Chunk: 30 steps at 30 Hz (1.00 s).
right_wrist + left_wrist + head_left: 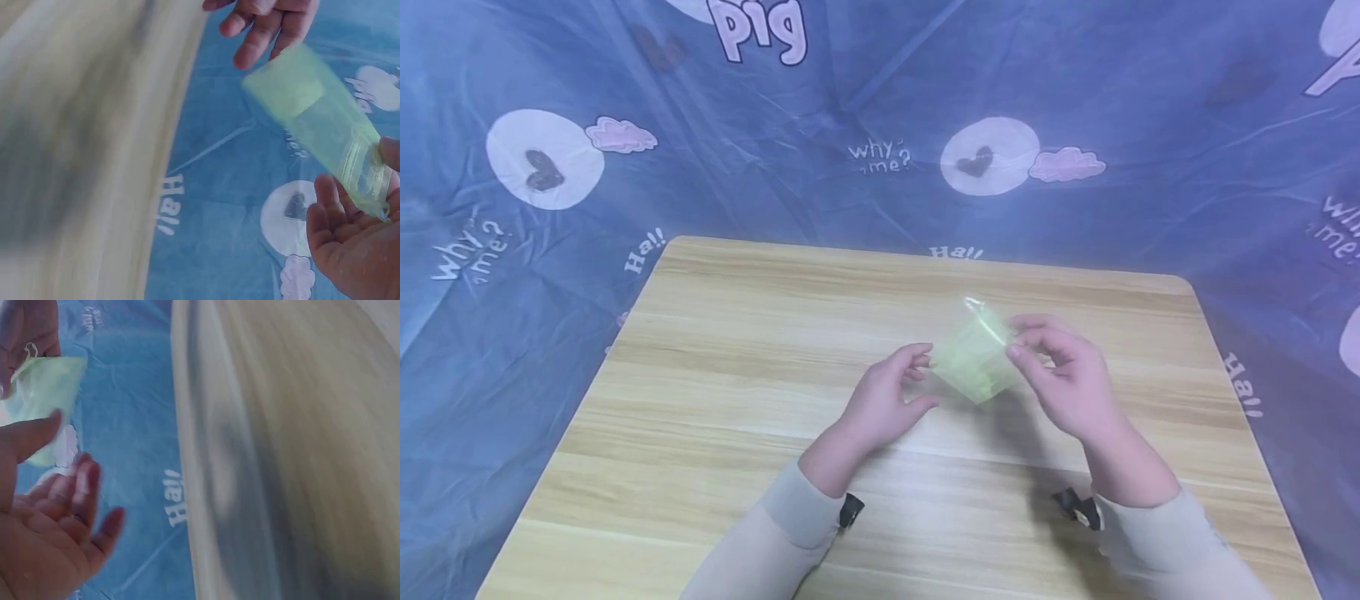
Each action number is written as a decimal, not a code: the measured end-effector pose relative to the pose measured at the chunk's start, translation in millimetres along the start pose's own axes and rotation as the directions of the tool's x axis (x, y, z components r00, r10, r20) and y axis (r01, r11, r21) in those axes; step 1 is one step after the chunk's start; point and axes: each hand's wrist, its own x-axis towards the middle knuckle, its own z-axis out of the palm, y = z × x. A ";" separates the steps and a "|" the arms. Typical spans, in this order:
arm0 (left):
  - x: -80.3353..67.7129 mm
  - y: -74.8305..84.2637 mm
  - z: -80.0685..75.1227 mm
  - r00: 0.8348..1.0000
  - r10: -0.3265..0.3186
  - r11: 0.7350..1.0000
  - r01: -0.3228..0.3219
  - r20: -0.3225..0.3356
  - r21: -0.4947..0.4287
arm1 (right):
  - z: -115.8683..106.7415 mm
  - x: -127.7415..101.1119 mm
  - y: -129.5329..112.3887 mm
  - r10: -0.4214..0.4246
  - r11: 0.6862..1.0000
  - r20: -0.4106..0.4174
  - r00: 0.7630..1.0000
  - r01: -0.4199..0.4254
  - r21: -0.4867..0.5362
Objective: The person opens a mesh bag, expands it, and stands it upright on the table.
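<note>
A pale green, see-through mesh drawstring pouch [973, 360] is held up over the wooden table. My right hand [1071, 383] pinches it by one end between thumb and fingers. In the right wrist view the gathered end of the pouch [319, 112], with its thin cord, sits at the right thumb. Something paler shows faintly through the mesh. My left hand [880, 402] is beside the opposite end, thumb and fingers spread apart. The left wrist view shows the left palm [50, 550] turned up with nothing in it.
The light wood-grain tabletop [700, 400] has rounded far corners. A blue printed cloth [790, 192] hangs behind it and shows past both sides. Small black devices [852, 510] are strapped at the sleeve cuffs.
</note>
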 end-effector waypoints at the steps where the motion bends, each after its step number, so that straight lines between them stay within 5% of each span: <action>1: 0.1 2.3 0.6 0.999 0.031 0.999 -0.032 -0.017 -0.035 | -2.5 0.7 -2.2 0.006 0.997 -0.012 1.000 -0.005 0.077; 6: 0.7 14.4 4.2 0.976 0.135 0.966 -0.168 -0.173 -0.195 | -9.8 0.2 -9.3 0.057 0.939 -0.009 0.998 -0.050 0.339; 10: 0.9 24.0 6.2 0.939 0.163 0.928 -0.251 -0.304 -0.276 | -10.7 -0.5 -13.0 0.091 0.930 -0.001 0.996 -0.085 0.357; 14: 0.2 28.9 8.0 0.908 0.172 0.920 -0.287 -0.382 -0.268 | -10.3 -1.3 -16.5 0.106 0.929 0.001 0.994 -0.099 0.355; 27: -4.3 29.8 7.0 0.897 0.212 0.911 -0.325 -0.387 -0.255 | -11.2 -0.2 -22.3 0.052 0.914 -0.013 0.999 -0.042 0.405; 30: -4.6 26.3 6.9 0.869 0.290 0.903 -0.387 -0.400 -0.188 | -11.3 -0.7 -24.1 0.059 0.918 -0.015 0.998 -0.049 0.393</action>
